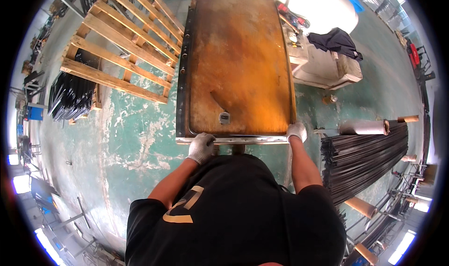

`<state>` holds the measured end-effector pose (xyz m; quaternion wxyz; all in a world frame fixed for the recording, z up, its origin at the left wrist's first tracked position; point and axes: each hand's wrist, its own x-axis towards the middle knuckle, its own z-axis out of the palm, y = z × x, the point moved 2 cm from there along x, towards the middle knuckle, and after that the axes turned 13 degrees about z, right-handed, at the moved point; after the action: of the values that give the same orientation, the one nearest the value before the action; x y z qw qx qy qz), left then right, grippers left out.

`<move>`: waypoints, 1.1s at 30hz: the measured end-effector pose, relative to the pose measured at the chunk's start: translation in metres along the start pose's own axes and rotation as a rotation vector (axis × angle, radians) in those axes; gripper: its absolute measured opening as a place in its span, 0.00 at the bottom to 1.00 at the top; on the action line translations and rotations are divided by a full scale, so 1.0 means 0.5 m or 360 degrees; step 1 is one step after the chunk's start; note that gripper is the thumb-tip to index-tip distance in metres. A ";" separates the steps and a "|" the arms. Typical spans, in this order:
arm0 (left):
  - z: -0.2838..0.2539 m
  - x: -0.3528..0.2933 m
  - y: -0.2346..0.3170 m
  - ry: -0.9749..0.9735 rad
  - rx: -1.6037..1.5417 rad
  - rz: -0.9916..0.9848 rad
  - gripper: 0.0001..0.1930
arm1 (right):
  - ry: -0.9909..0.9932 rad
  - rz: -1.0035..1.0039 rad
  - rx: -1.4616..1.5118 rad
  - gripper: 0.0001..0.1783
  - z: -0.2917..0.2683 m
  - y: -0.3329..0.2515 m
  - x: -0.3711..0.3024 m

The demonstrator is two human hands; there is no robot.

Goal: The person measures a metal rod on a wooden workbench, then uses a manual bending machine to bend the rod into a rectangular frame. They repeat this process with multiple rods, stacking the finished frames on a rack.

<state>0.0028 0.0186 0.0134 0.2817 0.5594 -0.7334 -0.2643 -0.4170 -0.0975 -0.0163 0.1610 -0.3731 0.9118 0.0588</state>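
Observation:
In front of me is a worktable with a brown, rust-stained board top (243,55). A thin dark metal frame (183,93) runs round the board, its left side dotted with holes and its near side lying along the table's front edge. Wearing a white knit glove, my left hand (202,148) curls its fingers over the frame's near side, close to the left corner. My right hand (296,131), gloved alike, is closed round the near right corner, its fingertips partly hidden. A small tape measure (224,118) lies on the board between the hands, touched by neither.
Wooden pallets (126,46) lean left of the table, with black bars (72,95) bundled beside them. To the right are a stack of long dark profiles (365,156), a film roll (364,127), and a pale block (322,65) carrying a dark cloth (336,43).

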 end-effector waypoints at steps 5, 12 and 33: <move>0.005 0.035 0.029 0.0029 -0.0018 0.0043 0.05 | -0.0178 -0.0019 -0.0209 0.21 -0.023 -0.028 0.017; -0.004 0.074 0.074 0.0131 -0.0111 0.0017 0.07 | -0.0415 0.0031 0.0979 0.17 -0.046 0.023 0.020; -0.268 0.226 0.278 0.0475 -0.2014 0.0062 0.19 | -0.1035 -0.1931 0.1727 0.32 -0.582 -0.253 -0.527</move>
<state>-0.0199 -0.0678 0.2181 0.6605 0.3026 -0.3990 -0.5594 -0.2247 -0.0796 0.3480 0.5719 -0.6303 0.3671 -0.3754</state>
